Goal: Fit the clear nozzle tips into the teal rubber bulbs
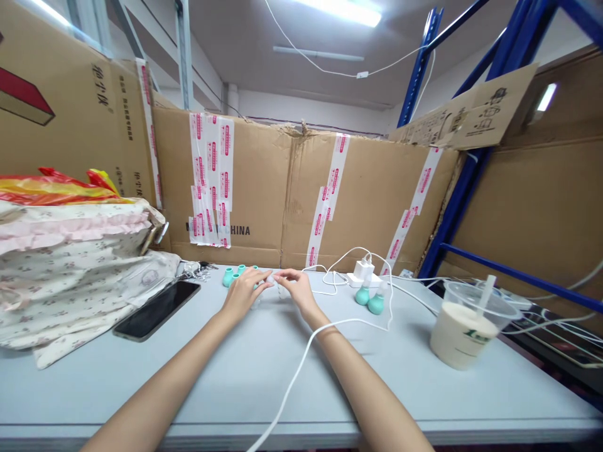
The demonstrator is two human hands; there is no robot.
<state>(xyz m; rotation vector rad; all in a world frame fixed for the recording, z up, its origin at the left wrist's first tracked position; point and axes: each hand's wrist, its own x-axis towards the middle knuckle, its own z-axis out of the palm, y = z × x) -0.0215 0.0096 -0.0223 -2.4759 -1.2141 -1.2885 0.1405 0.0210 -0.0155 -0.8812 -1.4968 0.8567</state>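
Observation:
Over the back middle of the table, my two hands meet at the fingertips. My left hand (245, 290) pinches a small whitish translucent piece (270, 279) between thumb and fingers. From the other side, my right hand (298, 290) has its thumb and fingers closed close by the piece; what they hold is too small to make out. Several teal bulb-shaped pieces (228, 277) stand behind my left hand, partly covered by it. To the right of my right hand are two more teal bulbs (375, 304) with clear tops.
A white cable (301, 367) runs across my right forearm. At the back stands a white charger (363, 270) on a power strip. On the right is a cup of milky drink (464, 333) with a straw; on the left lie a phone (157, 311) and a floral cloth bag (85, 270). Cardboard (264, 182) walls the back.

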